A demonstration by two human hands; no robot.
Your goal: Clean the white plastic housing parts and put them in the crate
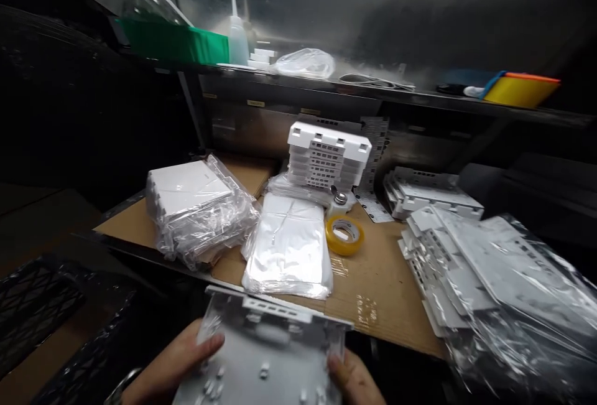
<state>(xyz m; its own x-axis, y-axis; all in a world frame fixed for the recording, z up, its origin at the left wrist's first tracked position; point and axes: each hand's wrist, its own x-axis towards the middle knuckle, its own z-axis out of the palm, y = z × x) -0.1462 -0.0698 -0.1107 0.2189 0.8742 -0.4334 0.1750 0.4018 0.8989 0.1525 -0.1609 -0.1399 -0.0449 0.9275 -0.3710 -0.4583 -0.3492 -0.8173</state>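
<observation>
A pale grey plastic panel (280, 361) with a slotted edge and small raised posts is held low in front, its inner side facing up. My left hand (180, 355) grips its left edge, thumb on top. On the right edge my right hand (355, 380) is closed with its thumb over the rim. Just beyond the panel lies a stack of clear plastic bags (286, 246) on the cardboard-covered table (387, 287). A roll of yellow tape (345, 235) sits right of the bags.
Bagged white panels (191, 190) stand at the left, grey panels in plastic (494, 268) at the right. Stacked white housings (329, 153) rise at the back. The shelf above holds a green bin (177, 43), a nozzle bottle (238, 41) and a yellow container (520, 91).
</observation>
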